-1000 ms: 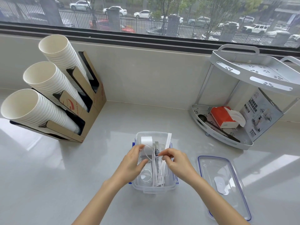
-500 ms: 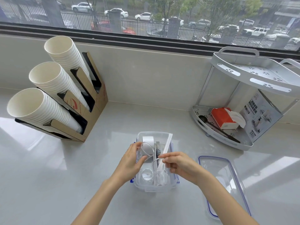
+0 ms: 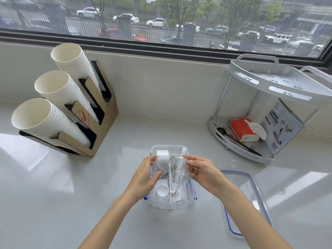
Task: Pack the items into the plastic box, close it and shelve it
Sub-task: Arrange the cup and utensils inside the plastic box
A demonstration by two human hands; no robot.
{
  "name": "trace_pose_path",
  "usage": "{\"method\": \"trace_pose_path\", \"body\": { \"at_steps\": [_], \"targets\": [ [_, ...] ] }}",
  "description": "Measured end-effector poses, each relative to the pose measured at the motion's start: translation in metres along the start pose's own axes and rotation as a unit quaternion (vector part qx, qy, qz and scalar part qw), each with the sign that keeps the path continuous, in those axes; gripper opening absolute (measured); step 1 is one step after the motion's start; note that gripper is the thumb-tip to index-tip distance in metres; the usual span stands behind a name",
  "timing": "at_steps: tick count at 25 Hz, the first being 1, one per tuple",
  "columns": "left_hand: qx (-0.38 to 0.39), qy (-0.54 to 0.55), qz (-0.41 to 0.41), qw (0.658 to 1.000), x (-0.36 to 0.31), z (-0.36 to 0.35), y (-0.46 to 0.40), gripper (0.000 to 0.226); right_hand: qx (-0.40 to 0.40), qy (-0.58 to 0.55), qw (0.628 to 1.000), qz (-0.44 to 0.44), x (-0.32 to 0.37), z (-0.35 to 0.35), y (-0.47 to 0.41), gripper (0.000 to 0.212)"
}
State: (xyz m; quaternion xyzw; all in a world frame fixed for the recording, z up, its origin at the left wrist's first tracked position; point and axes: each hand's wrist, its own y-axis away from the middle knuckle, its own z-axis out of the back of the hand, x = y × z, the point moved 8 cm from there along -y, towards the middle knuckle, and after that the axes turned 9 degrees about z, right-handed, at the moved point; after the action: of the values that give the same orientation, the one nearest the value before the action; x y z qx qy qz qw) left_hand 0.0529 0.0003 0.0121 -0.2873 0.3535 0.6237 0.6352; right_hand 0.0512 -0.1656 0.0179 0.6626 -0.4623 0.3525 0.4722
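Observation:
A clear plastic box (image 3: 170,203) with blue clips stands open on the counter in front of me. Inside lie a roll of white tape (image 3: 162,154), white wrapped sticks (image 3: 175,186) and a small clear cup (image 3: 163,190). My left hand (image 3: 145,177) holds a small clear plastic cup (image 3: 162,163) over the box's left side. My right hand (image 3: 203,170) holds a second clear cup (image 3: 180,167) over the right side. The two cups are apart. The clear lid (image 3: 246,200) with a blue seal lies flat to the right of the box.
A cardboard holder (image 3: 100,133) with three stacks of white paper cups (image 3: 53,90) stands at the left. A grey two-tier corner shelf (image 3: 269,90) stands at the back right; its lower tier holds a red tissue pack (image 3: 244,130), a spoon and a printed carton (image 3: 282,130).
My hands have lifted from inside the box and drawn apart, each now holding a clear cup. The camera has shifted slightly.

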Motion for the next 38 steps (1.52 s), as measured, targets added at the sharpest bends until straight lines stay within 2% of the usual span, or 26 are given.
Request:
{"method": "trace_pose_path", "body": {
  "at_steps": [4, 8, 12, 15, 17, 22, 26, 28, 29, 33, 38],
  "targets": [
    [-0.008, 0.0, -0.01, 1.0, -0.006, 0.002, 0.003, 0.053, -0.065, 0.052, 0.992, 0.094, 0.019, 0.004, 0.003, 0.028],
    [-0.012, 0.028, -0.006, 1.0, -0.006, 0.001, 0.006, 0.049, -0.098, 0.18, 0.952, 0.228, 0.041, -0.006, 0.012, 0.027],
    [-0.003, 0.051, -0.002, 0.999, -0.004, -0.002, 0.01, 0.047, -0.076, 0.288, 0.911, 0.285, 0.034, -0.023, 0.017, 0.029],
    [0.0, 0.068, -0.007, 0.998, -0.006, -0.001, 0.012, 0.043, -0.046, 0.354, 0.882, 0.307, 0.025, -0.035, 0.019, 0.014],
    [0.002, 0.086, -0.011, 0.996, -0.01, 0.001, 0.013, 0.039, -0.012, 0.393, 0.864, 0.314, 0.019, -0.044, 0.019, 0.012],
    [-0.002, 0.112, -0.008, 0.994, -0.011, 0.005, 0.018, 0.04, 0.039, 0.417, 0.861, 0.289, 0.008, -0.053, 0.018, 0.016],
    [-0.024, 0.14, 0.021, 0.99, 0.003, 0.012, 0.018, 0.04, -0.007, 0.417, 0.86, 0.294, 0.009, -0.048, 0.015, 0.025],
    [-0.046, 0.136, 0.037, 0.989, 0.01, 0.018, 0.019, 0.043, -0.022, 0.434, 0.864, 0.256, -0.001, -0.042, 0.01, 0.032],
    [-0.054, 0.133, 0.044, 0.989, 0.012, 0.021, 0.019, 0.046, -0.005, 0.455, 0.863, 0.22, -0.01, -0.041, 0.007, 0.037],
    [-0.064, 0.135, 0.059, 0.987, 0.018, 0.025, 0.017, 0.051, 0.095, 0.557, 0.821, 0.081, -0.055, -0.045, 0.001, 0.054],
    [-0.058, 0.139, 0.074, 0.986, 0.021, 0.022, 0.015, 0.051, 0.122, 0.618, 0.775, 0.046, -0.07, -0.051, -0.004, 0.049]
  ]
}}
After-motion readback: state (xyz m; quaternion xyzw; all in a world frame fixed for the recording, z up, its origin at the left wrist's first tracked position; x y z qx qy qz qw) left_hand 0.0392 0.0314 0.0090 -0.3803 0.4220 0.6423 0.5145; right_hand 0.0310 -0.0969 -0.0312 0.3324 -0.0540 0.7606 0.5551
